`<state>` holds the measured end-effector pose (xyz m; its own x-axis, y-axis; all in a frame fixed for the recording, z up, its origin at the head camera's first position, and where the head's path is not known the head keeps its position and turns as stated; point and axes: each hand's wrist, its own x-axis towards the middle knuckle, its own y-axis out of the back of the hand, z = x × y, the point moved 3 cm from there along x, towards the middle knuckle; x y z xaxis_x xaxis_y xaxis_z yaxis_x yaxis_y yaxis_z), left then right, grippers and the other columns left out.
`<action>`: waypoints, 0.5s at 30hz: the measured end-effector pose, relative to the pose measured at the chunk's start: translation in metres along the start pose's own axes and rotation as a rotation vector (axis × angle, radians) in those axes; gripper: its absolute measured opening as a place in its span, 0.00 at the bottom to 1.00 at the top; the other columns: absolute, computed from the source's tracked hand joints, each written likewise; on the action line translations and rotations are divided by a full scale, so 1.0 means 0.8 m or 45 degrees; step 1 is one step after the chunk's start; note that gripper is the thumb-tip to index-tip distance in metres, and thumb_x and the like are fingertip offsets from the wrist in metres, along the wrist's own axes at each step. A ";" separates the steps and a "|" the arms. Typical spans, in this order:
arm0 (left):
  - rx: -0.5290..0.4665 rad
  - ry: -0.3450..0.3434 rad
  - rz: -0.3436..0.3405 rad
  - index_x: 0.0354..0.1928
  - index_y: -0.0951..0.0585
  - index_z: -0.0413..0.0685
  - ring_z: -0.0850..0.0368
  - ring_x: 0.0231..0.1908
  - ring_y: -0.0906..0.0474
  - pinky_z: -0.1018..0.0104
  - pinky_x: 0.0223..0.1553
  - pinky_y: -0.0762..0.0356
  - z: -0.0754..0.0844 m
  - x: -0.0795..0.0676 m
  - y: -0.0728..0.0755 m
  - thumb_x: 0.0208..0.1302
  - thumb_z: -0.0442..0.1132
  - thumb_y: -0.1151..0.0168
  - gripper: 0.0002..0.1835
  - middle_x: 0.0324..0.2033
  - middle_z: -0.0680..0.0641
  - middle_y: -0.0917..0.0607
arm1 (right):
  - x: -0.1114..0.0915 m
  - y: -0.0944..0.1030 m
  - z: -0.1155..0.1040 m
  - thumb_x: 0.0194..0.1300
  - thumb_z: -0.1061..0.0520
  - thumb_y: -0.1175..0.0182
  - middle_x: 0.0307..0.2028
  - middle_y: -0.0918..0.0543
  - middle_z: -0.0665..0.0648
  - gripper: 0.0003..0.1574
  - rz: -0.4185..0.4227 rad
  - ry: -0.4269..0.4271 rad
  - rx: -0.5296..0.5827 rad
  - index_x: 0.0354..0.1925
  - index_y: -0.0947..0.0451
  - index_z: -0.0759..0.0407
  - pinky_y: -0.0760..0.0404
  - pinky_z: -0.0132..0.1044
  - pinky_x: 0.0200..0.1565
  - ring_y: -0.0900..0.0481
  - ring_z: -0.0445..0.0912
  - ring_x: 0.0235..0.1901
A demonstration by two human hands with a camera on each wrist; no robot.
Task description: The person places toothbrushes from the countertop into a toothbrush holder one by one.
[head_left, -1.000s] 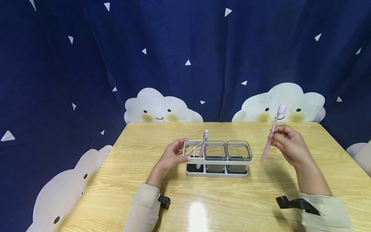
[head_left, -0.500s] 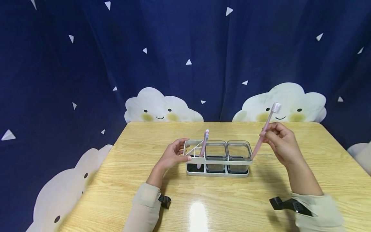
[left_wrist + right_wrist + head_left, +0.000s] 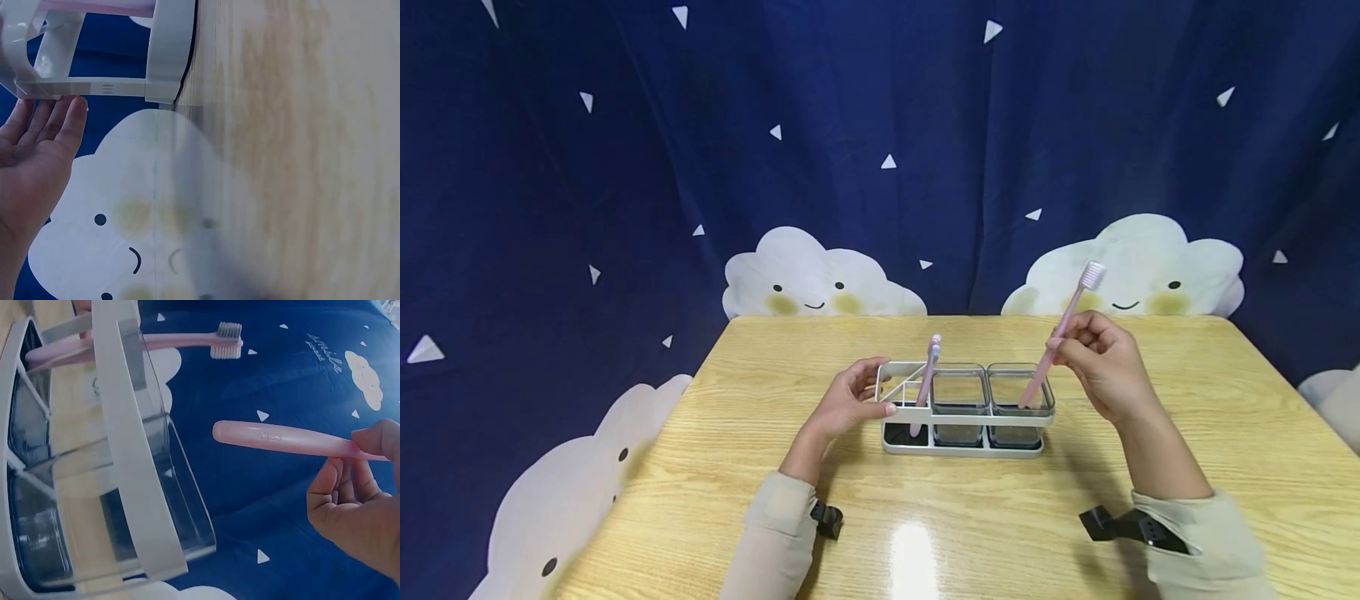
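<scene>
A white toothbrush holder (image 3: 977, 421) with a dark base stands mid-table. Its left end is between the thumb and fingers of my left hand (image 3: 842, 407); in the left wrist view the fingertips meet the end of its frame. A pink toothbrush (image 3: 924, 383) leans in a small left compartment, bristles up. Two clear square cups fill the other slots, the right cup (image 3: 1021, 366) being nearest my right hand (image 3: 1108, 367). That hand pinches a second pink toothbrush (image 3: 275, 435) mid-handle, bristles up and tilted right. Its handle end points down, close over the right cup's opening.
The light wooden table (image 3: 715, 500) carries the holder. Behind it hangs a dark blue curtain (image 3: 850, 100) with white triangles and smiling clouds. Black straps with small cameras (image 3: 827, 520) sit at both wrists.
My right hand has moved left with its toothbrush, from beside the holder until the handle end is over the right cup. The left hand and the holder have stayed put.
</scene>
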<state>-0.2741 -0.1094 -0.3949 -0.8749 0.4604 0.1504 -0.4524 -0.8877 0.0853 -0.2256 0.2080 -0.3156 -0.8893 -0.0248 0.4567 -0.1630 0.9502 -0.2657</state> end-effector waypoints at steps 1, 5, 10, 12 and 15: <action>0.007 0.003 -0.001 0.63 0.38 0.29 0.38 0.56 0.35 0.47 0.60 0.42 0.000 0.000 0.000 0.48 0.22 0.33 0.39 0.55 0.27 0.31 | 0.001 -0.002 0.001 0.58 0.79 0.49 0.27 0.25 0.57 0.11 -0.001 0.004 0.014 0.33 0.29 0.67 0.20 0.31 0.34 0.24 0.44 0.28; 0.022 0.013 -0.007 0.64 0.38 0.29 0.38 0.56 0.35 0.50 0.61 0.41 0.001 0.001 0.000 0.48 0.22 0.33 0.39 0.55 0.27 0.32 | 0.003 -0.011 0.004 0.56 0.82 0.50 0.28 0.23 0.57 0.15 -0.022 0.014 0.064 0.34 0.28 0.67 0.20 0.31 0.36 0.22 0.44 0.29; 0.033 0.016 -0.009 0.63 0.38 0.29 0.39 0.55 0.34 0.52 0.61 0.40 0.001 0.001 0.000 0.48 0.22 0.33 0.39 0.55 0.27 0.31 | 0.005 -0.024 0.009 0.55 0.81 0.47 0.29 0.22 0.57 0.14 -0.055 0.016 0.112 0.34 0.28 0.67 0.20 0.32 0.37 0.21 0.45 0.30; 0.033 0.012 -0.011 0.63 0.38 0.29 0.39 0.54 0.34 0.51 0.61 0.41 0.002 0.000 0.000 0.48 0.22 0.33 0.39 0.55 0.26 0.32 | 0.006 -0.029 0.011 0.55 0.80 0.46 0.29 0.21 0.57 0.13 -0.049 0.009 0.126 0.33 0.28 0.66 0.20 0.33 0.36 0.21 0.45 0.30; 0.028 0.003 -0.010 0.63 0.38 0.29 0.39 0.54 0.34 0.51 0.61 0.41 0.002 0.001 0.000 0.48 0.21 0.34 0.38 0.54 0.26 0.31 | 0.007 -0.036 0.015 0.56 0.81 0.48 0.29 0.21 0.57 0.14 -0.019 -0.019 0.138 0.32 0.28 0.65 0.20 0.33 0.36 0.21 0.45 0.30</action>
<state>-0.2744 -0.1094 -0.3934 -0.8717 0.4674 0.1469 -0.4555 -0.8836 0.1084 -0.2308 0.1770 -0.3154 -0.8923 -0.0443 0.4492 -0.2211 0.9104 -0.3496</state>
